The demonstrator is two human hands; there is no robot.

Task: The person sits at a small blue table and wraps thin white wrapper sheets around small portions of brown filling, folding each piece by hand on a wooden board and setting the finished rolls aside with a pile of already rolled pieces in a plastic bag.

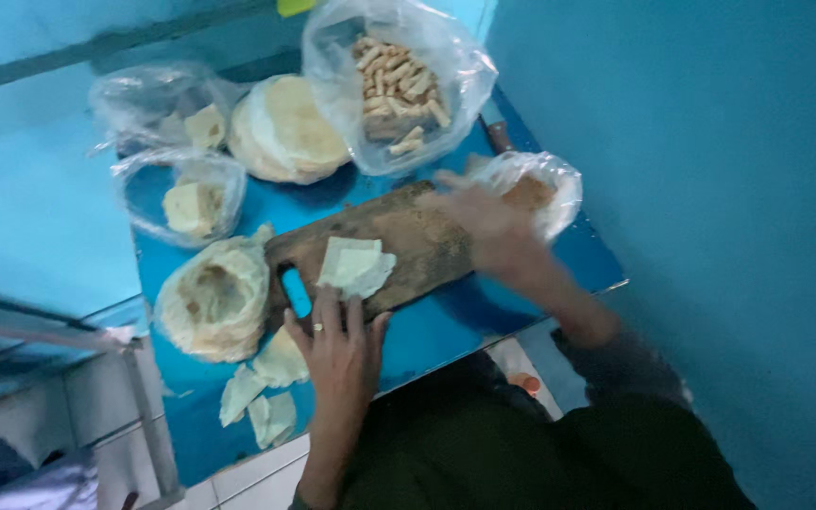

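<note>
A brown wooden cutting board lies on a blue table. A pale folded pastry wrapper rests on the board's near end. My left hand, a ring on one finger, lies flat with its fingertips on the wrapper's near edge. My right hand is blurred and reaches across the board toward a small plastic bag of brown filling; whether it holds anything is unclear.
A large clear bag of rolled pastries stands at the back. Stacks of round wrappers, two bags with pale pieces and loose wrapper scraps lie left. A blue wall is right.
</note>
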